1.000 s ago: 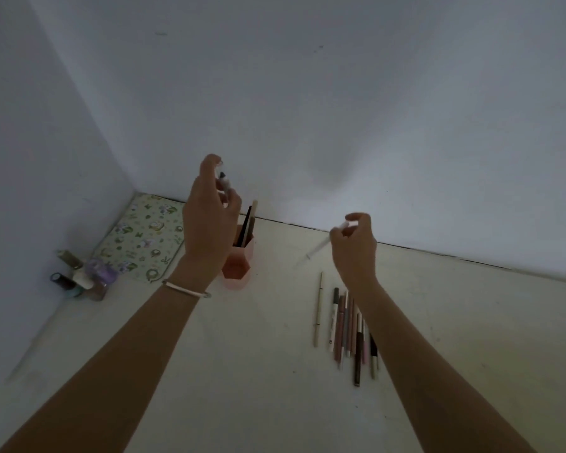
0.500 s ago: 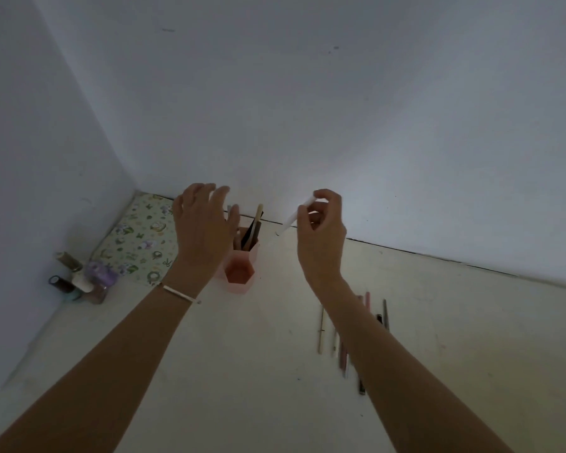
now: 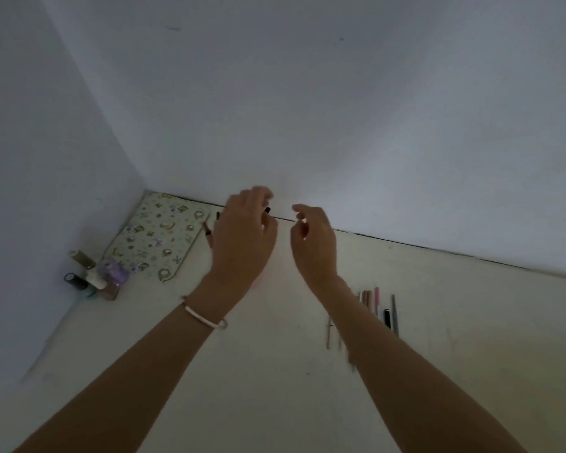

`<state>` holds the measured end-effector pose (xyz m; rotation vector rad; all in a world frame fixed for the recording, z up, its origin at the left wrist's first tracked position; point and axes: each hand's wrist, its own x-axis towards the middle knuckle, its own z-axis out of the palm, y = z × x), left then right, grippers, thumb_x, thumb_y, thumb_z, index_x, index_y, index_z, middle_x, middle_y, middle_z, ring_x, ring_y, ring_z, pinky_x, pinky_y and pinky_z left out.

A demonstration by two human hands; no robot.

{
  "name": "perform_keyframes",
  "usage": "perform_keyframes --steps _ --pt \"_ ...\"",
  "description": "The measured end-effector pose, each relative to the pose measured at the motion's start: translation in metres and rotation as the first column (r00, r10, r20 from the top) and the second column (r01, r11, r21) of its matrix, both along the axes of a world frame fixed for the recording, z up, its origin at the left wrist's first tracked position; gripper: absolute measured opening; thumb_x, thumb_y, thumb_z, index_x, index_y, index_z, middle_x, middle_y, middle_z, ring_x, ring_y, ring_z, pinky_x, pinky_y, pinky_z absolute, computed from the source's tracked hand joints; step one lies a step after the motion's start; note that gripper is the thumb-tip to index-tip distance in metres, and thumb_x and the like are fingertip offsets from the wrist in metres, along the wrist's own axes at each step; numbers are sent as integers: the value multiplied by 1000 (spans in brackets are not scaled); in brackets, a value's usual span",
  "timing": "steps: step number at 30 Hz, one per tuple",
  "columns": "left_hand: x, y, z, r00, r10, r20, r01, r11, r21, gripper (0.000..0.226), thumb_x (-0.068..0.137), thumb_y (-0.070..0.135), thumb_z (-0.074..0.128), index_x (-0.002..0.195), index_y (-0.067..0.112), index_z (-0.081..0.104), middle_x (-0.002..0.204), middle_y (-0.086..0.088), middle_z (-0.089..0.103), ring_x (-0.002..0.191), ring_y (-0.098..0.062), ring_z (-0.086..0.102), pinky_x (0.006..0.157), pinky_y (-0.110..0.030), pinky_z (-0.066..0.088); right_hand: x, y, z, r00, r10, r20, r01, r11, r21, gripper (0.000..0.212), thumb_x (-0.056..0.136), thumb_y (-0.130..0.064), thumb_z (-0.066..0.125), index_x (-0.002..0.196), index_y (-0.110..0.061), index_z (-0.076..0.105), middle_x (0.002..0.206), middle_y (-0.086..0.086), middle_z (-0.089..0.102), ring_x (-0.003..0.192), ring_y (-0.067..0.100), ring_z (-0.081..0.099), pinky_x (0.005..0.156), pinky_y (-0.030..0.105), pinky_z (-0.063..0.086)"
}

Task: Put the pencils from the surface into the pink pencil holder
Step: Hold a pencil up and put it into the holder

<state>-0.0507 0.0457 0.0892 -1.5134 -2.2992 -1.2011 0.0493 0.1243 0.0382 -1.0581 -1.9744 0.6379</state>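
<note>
My left hand hovers over the pink pencil holder and hides nearly all of it; only a faint pink edge shows under the wrist. Its fingers bend loosely, back of the hand toward me. Pencil tops stick out to the left of the hand, and a dark tip shows between fingers and thumb. My right hand hangs just to the right with loosely curled fingers and nothing visible in it. Several pencils lie in a row on the cream surface, partly hidden by my right forearm.
A patterned mat lies in the back left corner. Small bottles cluster beside it against the left wall. White walls close the surface at the back and left. A white bangle circles my left wrist.
The white pencil my right hand pinched is no longer visible in it. Both hands have come together around the holder, and the left hand now covers it.
</note>
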Motion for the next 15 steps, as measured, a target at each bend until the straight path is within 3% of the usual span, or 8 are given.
perform_keyframes --steps 3,7,10,15 --pt "48 17 -31 985 -64 158 108 952 -286 11 86 16 55 97 18 59 89 6 61 77 -13 60 66 -23 44 38 23 16 992 -117 -54 113 991 -75 33 85 3 50 110 -12 64 99 1 65 80 11 59 72 30 52" --pt "103 30 -84 961 -28 276 214 707 -674 19 89 27 53 98 13 62 97 -4 66 92 -23 65 79 -32 54 93 40 24 977 -203 -61 194 973 -124 28 88 0 50 105 -16 65 93 -6 66 72 6 58 68 24 50" --pt "129 30 -114 972 -50 229 212 609 -765 32 93 37 53 109 11 59 114 -8 63 105 -27 63 83 -32 49 124 39 21 972 -234 -22 230 965 -126 22 90 -3 52 98 -17 67 91 -9 66 68 -1 56 67 11 43" --pt "138 29 -130 970 -69 233 228 591 -774 26 92 29 57 108 10 60 114 -9 64 104 -27 63 82 -31 49 153 29 5 971 -235 35 238 958 -158 22 90 -1 53 93 -16 69 88 -10 65 67 -1 56 65 11 43"
